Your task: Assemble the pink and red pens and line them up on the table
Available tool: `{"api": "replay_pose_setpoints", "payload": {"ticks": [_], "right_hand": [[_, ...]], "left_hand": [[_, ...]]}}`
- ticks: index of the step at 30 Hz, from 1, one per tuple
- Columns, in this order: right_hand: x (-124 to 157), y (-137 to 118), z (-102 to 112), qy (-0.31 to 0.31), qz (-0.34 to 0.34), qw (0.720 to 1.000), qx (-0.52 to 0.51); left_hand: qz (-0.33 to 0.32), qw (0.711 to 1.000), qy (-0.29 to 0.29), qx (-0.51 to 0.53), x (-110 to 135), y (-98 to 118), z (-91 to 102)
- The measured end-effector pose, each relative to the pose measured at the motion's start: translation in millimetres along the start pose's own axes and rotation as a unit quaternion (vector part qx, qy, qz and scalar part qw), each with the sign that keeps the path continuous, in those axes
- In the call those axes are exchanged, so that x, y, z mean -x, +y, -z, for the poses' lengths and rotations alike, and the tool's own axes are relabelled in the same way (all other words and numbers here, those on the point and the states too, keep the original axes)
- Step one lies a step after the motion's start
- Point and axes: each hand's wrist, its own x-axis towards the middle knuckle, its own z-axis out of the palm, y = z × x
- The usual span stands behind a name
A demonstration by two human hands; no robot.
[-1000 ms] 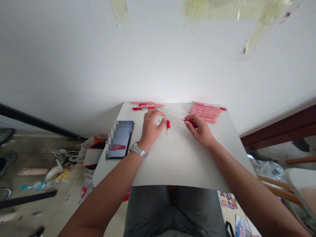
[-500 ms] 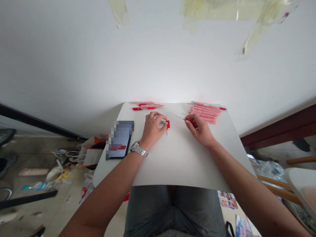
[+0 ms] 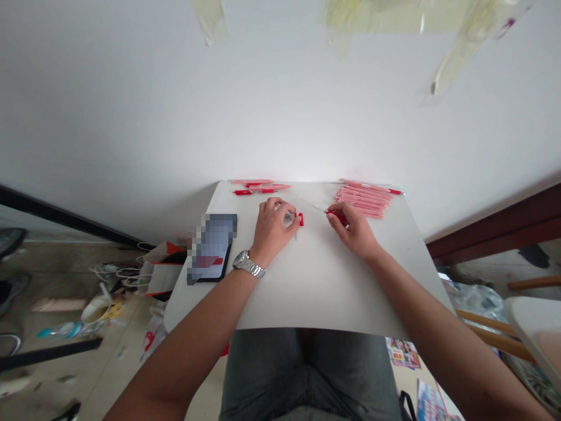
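Note:
My left hand [image 3: 272, 227], with a metal watch on its wrist, rests on the small white table [image 3: 315, 280] and pinches a small red pen part [image 3: 300, 219] at its fingertips. My right hand [image 3: 354, 229] is closed round a red pen piece [image 3: 336, 214] from which a thin clear refill tube [image 3: 313, 205] points to the upper left. A row of several pink pens [image 3: 364, 200] lies just beyond my right hand. Three or so red and pink pens [image 3: 258, 187] lie at the table's far left edge.
A phone [image 3: 213, 247] lies on the table's left side. The table stands against a white wall. Bags, cables and a cup clutter the floor on the left. A chair and printed papers are on the right.
My left fingers have closed onto the small red part, which lay just beside them a second ago. The right hand has stayed nearly still.

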Motion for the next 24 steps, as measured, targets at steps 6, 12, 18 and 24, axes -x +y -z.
{"api": "replay_pose_setpoints", "payload": {"ticks": [6,12,18,24], "right_hand": [[0.9,0.5,-0.6,-0.005,0.003,1.0,-0.003],[0.2,1.9,-0.5,-0.008,0.001,1.0,-0.004],[-0.1,2.5,-0.9,-0.007,0.003,1.0,-0.01],[0.1,2.0,-1.1,-0.005,0.0,1.0,-0.008]], "left_hand": [[-0.003,1.0,-0.001,-0.001,-0.6,2.4,-2.4],[-0.009,1.0,-0.006,-0.013,-0.8,3.6,-3.9],[-0.004,1.0,-0.01,-0.021,-1.6,6.7,-3.8],[-0.006,0.998,-0.023,-0.055,0.7,13.4,-1.9]]}}
